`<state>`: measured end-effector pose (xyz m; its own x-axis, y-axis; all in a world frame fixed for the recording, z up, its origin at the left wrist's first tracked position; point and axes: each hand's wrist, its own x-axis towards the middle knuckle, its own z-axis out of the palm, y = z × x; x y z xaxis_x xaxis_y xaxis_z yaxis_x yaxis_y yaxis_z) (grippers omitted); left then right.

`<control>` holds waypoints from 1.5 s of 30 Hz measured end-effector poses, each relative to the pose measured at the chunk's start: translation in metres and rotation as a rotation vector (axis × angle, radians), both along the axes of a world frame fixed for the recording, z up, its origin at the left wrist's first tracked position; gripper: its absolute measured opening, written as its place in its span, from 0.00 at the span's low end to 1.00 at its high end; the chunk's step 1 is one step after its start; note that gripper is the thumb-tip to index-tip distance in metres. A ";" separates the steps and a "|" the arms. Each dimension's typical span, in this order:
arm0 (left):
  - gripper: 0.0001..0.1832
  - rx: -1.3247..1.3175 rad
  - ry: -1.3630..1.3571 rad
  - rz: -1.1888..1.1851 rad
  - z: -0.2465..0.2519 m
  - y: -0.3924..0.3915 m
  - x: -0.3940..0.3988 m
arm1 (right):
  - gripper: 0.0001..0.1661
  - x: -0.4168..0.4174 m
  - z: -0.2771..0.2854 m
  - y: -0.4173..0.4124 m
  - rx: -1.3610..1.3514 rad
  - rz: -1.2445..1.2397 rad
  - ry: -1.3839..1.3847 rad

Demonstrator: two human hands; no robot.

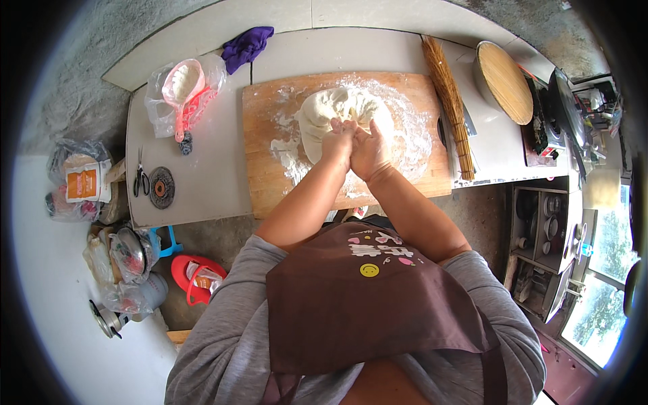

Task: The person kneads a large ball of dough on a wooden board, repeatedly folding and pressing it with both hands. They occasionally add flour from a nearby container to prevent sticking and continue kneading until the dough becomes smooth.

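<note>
A large mound of pale dough [324,109] lies on a wooden board [273,187] dusted with flour. My left hand [338,142] and my right hand [370,152] are pressed together at the near edge of the dough, touching it. Which fingers lie over which is hard to see, and whether either hand grips any dough is hidden. Loose white flour [293,159] is scattered on the board around the mound.
At the left are a pink scoop of flour [185,83] on a plastic bag, scissors [140,177] and a round dark disc [161,188]. A purple cloth [246,48] lies behind. Right of the board are a straw brush [450,101] and a round wooden lid [504,82].
</note>
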<state>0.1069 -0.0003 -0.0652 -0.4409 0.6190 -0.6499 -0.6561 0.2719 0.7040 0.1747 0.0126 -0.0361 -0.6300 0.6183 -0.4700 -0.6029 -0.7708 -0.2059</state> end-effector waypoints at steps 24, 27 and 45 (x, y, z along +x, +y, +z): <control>0.18 0.198 0.124 -0.193 0.015 0.020 -0.021 | 0.11 0.008 -0.006 0.013 0.646 -0.069 -1.052; 0.28 0.288 -0.434 -0.079 0.019 0.013 -0.028 | 0.12 0.012 -0.009 0.023 0.654 -0.056 -1.184; 0.37 0.468 -0.380 0.044 0.027 0.001 -0.008 | 0.24 -0.018 -0.002 0.009 0.198 0.158 -0.771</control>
<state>0.0989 0.0011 -0.0382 -0.2627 0.8638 -0.4298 -0.8888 -0.0432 0.4563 0.1570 0.0219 -0.0380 -0.2601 0.6663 -0.6989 -0.1232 -0.7408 -0.6604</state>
